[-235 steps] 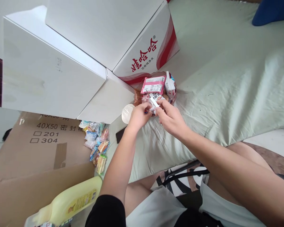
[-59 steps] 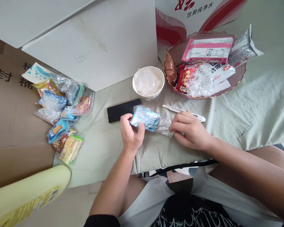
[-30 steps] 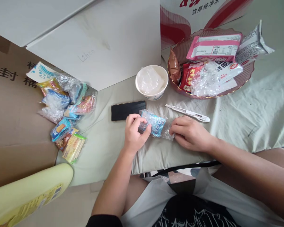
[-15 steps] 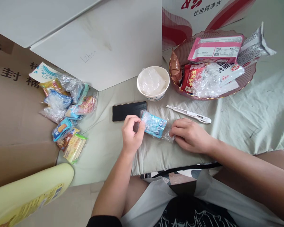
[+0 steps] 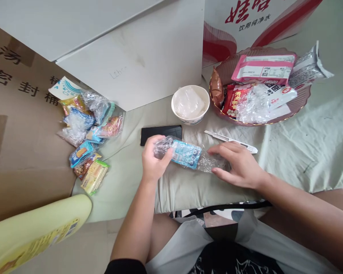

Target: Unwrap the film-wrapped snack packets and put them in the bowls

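Observation:
A blue packet [image 5: 186, 153] in crinkled clear plastic film lies low over the cloth in front of me. My left hand [image 5: 156, 156] grips the film at its left end between thumb and fingers. At the other end, my right hand [image 5: 240, 163] is open, thumb and fingers spread around the loose film [image 5: 212, 161]; whether the fingertips touch it I cannot tell. Just beyond my right hand lies a white utility knife [image 5: 231, 141], partly covered by the fingers. A black phone [image 5: 161, 132] lies flat behind my left hand.
A paper bowl [image 5: 190, 121] with clear plastic inside stands behind the phone. To its right, a pink ribbed tray [image 5: 305, 97] holds several snack packs. Several wrapped snacks [image 5: 94, 177] are piled at left beside a cardboard box [image 5: 25, 152]. White boxes [image 5: 160, 57] stand at the back.
My right hand has gone from pinching the film's right end to spread fingers. The film stretches out longer on both sides of the packet. The view has shifted slightly.

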The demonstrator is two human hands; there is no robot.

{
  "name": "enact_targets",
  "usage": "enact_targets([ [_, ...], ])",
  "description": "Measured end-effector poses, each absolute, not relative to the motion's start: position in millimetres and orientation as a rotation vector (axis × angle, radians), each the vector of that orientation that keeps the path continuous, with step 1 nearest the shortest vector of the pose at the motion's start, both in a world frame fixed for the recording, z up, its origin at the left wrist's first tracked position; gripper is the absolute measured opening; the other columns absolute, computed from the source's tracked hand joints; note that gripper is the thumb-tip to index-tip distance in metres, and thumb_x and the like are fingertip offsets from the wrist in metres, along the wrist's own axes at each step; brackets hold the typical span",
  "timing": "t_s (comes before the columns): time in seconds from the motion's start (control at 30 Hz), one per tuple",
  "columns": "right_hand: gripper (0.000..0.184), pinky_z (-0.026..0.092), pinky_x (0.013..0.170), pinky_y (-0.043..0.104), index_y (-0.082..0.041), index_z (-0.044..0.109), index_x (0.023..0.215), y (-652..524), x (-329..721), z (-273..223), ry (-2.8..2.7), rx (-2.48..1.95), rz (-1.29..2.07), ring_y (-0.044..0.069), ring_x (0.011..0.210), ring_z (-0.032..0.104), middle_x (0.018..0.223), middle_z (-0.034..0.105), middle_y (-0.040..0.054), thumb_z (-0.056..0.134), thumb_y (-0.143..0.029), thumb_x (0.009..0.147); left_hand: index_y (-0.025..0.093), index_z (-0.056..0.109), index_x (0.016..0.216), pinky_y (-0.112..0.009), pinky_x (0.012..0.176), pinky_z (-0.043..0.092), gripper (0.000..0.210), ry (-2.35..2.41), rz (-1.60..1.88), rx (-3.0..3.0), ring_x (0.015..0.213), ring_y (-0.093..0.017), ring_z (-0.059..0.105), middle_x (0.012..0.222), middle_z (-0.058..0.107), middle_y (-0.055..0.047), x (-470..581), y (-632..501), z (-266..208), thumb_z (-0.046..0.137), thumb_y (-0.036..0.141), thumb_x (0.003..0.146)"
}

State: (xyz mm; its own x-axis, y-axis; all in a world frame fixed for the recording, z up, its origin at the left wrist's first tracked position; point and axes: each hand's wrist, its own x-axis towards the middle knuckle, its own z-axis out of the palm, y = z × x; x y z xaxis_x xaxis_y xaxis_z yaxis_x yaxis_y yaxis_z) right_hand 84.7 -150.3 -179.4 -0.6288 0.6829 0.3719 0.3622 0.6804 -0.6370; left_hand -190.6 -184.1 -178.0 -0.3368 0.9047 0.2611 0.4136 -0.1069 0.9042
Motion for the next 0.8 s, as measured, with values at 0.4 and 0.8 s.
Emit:
enact_targets([
  [0.4, 0.028, 0.052, 0.068, 0.035, -0.018, 0.065, 0.122, -151, 84, -186, -2.453, -0.996, 0.503, 0.023, 0.082, 0.069, 0.108, 0.071, 0.012, 0.055, -0.022, 0.096, 0.019, 0.061, 0.086, -0.022, 0.052, 0.047, 0.031, 1.85, 1.643, 1.158, 0.053, -0.01, 0.058, 0.064, 0.06, 0.004, -202, -185, -181, 0.07, 0.049, 0.089],
  [0.8, 0.01, 0.047, 0.063, 0.034, -0.026, 0.053, 0.091, -144, 89, -167, -2.005, -1.229, 0.608, 0.019, 0.065, 0.058, 0.076, 0.06, 0.0028, 0.049, -0.02, 0.098, 0.02, 0.055, 0.082, -0.022, 0.058, 0.047, 0.027, 1.877, 1.788, 1.293, 0.063, -0.01, 0.06, 0.074, 0.06, 0.001, -201, -184, -176, 0.065, 0.043, 0.092],
])
